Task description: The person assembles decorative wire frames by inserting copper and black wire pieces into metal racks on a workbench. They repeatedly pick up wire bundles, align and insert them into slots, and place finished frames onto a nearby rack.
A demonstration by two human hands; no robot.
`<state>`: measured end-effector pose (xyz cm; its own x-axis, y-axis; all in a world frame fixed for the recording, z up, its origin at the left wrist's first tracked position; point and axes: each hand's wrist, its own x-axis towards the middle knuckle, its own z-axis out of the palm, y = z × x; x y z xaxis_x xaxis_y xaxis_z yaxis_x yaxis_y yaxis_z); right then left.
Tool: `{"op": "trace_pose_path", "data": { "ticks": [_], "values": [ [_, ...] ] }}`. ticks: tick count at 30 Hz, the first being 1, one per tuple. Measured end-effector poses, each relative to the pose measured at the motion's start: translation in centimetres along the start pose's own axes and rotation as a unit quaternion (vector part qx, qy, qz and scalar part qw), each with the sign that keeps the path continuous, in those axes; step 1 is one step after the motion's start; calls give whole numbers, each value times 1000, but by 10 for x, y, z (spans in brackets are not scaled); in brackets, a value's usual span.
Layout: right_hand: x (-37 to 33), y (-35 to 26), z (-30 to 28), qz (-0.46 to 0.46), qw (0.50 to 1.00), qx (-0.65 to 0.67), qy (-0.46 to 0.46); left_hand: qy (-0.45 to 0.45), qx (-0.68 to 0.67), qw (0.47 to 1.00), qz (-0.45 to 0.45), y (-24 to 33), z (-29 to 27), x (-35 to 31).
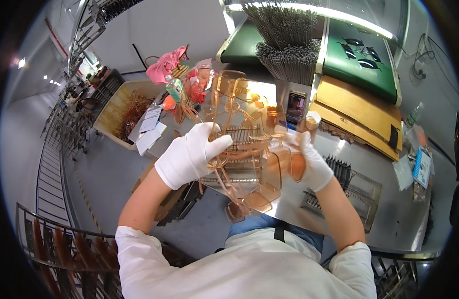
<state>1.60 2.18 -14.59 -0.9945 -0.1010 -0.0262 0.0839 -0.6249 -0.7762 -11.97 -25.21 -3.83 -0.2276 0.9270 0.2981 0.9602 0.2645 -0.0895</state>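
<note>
My left hand [192, 152], in a white glove, is closed round the thin runners of a see-through amber plastic moulding [229, 184]. From the runners hang flat, rounded amber pieces. My right hand [311, 164], gloved too and partly blurred, is closed at the opposite side, round amber pieces [279, 167] by its fingers. Its fingertips are partly hidden behind the plastic. More amber mouldings [232, 87] stand on the metal table just beyond my hands. Beneath the held moulding a wire rack [239, 157] shows in part.
A phone [296, 107] and cardboard sheets [356, 117] are at the right. Farther off, a green conveyor [359, 57] carries black mouldings, beside bundled grey rods [289, 55]. A bottle [174, 88] and pink cloth [167, 65] stand left, near a bin [107, 117] of brown scraps. Another rack [366, 194] lies right.
</note>
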Motion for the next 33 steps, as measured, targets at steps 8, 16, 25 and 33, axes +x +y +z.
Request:
{"op": "trace_pose_path", "data": {
  "ticks": [8, 16, 25, 33],
  "values": [
    [8, 53, 35, 40, 943, 120, -307, -74, 59, 992, 82, 1, 19, -11],
    [16, 29, 35, 47, 915, -180, -357, -115, 37, 984, 128, 0, 10, -14],
    [-25, -57, 8, -239, 749, -611, -89, -92, -422, 900, -55, -56, 8, -55],
    [21, -22, 55, -417, 548, -698, -197, 149, -888, 434, 33, -79, 54, -69]
  ]
}}
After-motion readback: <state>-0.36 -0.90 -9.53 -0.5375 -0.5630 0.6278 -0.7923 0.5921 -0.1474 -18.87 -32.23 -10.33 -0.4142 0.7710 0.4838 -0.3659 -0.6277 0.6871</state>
